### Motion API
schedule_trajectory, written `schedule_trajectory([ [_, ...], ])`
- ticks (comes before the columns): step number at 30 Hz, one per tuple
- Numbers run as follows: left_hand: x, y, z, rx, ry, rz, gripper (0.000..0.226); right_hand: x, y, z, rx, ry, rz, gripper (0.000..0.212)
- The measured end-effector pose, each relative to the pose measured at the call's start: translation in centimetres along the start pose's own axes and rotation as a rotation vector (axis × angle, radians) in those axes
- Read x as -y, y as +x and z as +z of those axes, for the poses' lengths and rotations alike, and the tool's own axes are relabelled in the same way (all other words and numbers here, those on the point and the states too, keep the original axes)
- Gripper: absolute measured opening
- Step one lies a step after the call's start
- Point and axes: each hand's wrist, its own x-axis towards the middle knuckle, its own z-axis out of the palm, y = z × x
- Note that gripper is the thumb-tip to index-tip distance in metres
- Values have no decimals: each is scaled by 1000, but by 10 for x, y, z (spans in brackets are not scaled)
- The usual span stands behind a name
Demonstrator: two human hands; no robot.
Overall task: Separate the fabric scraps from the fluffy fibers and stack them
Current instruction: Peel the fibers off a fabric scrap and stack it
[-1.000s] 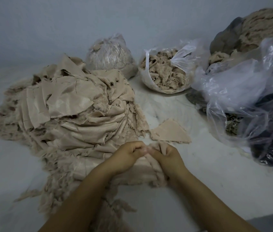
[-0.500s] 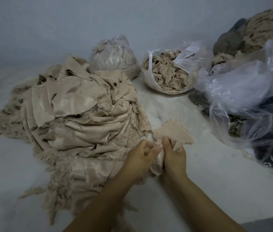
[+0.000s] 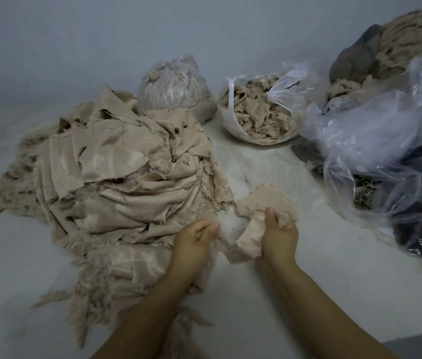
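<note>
A big heap of beige fabric scraps with fluffy fibers (image 3: 116,182) covers the left of the white surface. My right hand (image 3: 278,235) grips a beige fabric scrap (image 3: 250,238), thumb on top of it. My left hand (image 3: 194,240) pinches fluffy fibers (image 3: 224,238) that stretch from that scrap toward the heap's near edge. Just beyond my right hand a flat beige scrap (image 3: 264,200) lies on the surface.
An open plastic bag of fluffy fibers (image 3: 259,112) stands at the back, a tied bag (image 3: 176,86) left of it. Large clear plastic bags (image 3: 386,151) with dark contents crowd the right. A mound of beige material (image 3: 417,40) rises at far right.
My hands have moved apart: the left pulled leftward with fibers, the right kept the scrap. The scrap now hangs from my right hand, fibers stretched between the hands.
</note>
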Motion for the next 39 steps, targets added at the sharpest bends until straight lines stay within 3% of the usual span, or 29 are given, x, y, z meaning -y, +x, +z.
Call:
schedule_trajectory([
  [2,-1,1,-6,-43,63,-17,23,2,9,-6,-20,-16,-60,27],
  [4,-11,-1,1,21,18,-92,39,-1,6,-4,7,-83,-111,28],
  [6,-22,-4,11,228,-95,-261,58,-4,-2,1,26,-58,-125,25],
  [8,-31,-10,23,387,-312,-458,50,-4,-8,6,17,50,-63,19],
  [9,-35,-12,29,365,-431,-538,42,-4,-10,7,6,98,-31,17],
  [11,-36,-13,37,157,-642,-595,24,-2,-13,7,14,127,-23,14],
  [14,-33,-5,32,-105,-770,-482,15,-3,-13,-3,63,149,-1,15],
  [19,-25,2,12,-94,-413,-297,26,-2,-3,-23,287,136,161,10],
  [22,-27,6,9,-54,-368,-235,26,-1,-1,-24,429,57,192,24],
  [28,-26,14,25,-154,-242,-112,26,5,14,-17,242,-49,-99,44],
  [32,-24,33,34,-170,-43,-29,31,24,56,-14,175,-280,-294,46],
  [39,-17,77,67,-118,324,52,27,33,124,-10,244,-795,-348,37],
])
